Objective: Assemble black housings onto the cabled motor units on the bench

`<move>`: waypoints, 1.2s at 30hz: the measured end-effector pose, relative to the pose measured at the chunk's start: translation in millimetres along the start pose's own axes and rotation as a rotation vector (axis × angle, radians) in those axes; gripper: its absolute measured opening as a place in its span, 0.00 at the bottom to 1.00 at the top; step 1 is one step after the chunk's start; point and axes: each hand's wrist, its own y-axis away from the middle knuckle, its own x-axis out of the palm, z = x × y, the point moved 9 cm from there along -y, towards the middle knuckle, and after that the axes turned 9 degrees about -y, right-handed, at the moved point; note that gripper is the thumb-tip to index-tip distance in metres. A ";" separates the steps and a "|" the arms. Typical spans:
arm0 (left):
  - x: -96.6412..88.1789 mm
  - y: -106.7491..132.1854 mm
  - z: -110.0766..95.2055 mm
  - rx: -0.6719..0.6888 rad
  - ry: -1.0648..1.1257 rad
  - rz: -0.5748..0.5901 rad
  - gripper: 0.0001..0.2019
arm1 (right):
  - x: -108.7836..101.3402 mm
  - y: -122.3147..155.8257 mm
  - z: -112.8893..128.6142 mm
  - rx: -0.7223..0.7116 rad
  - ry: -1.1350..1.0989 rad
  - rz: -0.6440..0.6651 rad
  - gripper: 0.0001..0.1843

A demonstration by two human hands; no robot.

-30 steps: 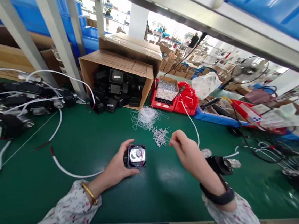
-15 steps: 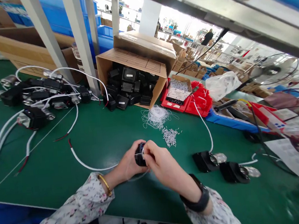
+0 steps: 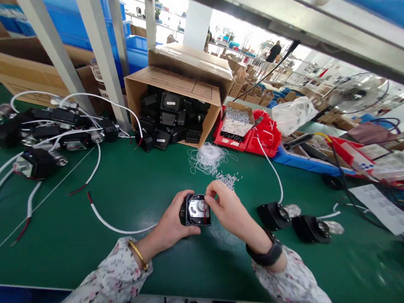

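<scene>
My left hand (image 3: 171, 225) is wrapped around the left side of a small black lamp housing (image 3: 198, 211) above the table. Its open face is turned up, showing a silvery metal plate and a red wire. A white cable (image 3: 115, 229) with a bare red end runs leftward from behind my left wrist. My right hand (image 3: 224, 208) has thumb and index finger pinched together at the housing's upper right corner; whatever is between them is too small to make out. Just beyond lie a pile of small screws (image 3: 227, 180) and a tangle of thin clear rings (image 3: 207, 157).
A carton (image 3: 171, 74) of black housings stands behind. Red bins (image 3: 238, 141) hold screws and red parts. Two black lamps (image 3: 311, 229) with clear bulbs lie at right; several cabled lamps (image 3: 36, 163) are heaped at left. A metal post (image 3: 104, 61) rises from the bench.
The housing has turned so its open face now shows. My right hand has shifted slightly right, to the housing's corner. Another person's hand at the right edge has left the view.
</scene>
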 end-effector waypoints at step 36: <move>-1.6 11.1 17.4 -0.032 -0.003 -0.130 0.42 | 39.3 -36.0 20.0 -0.190 0.555 0.414 0.07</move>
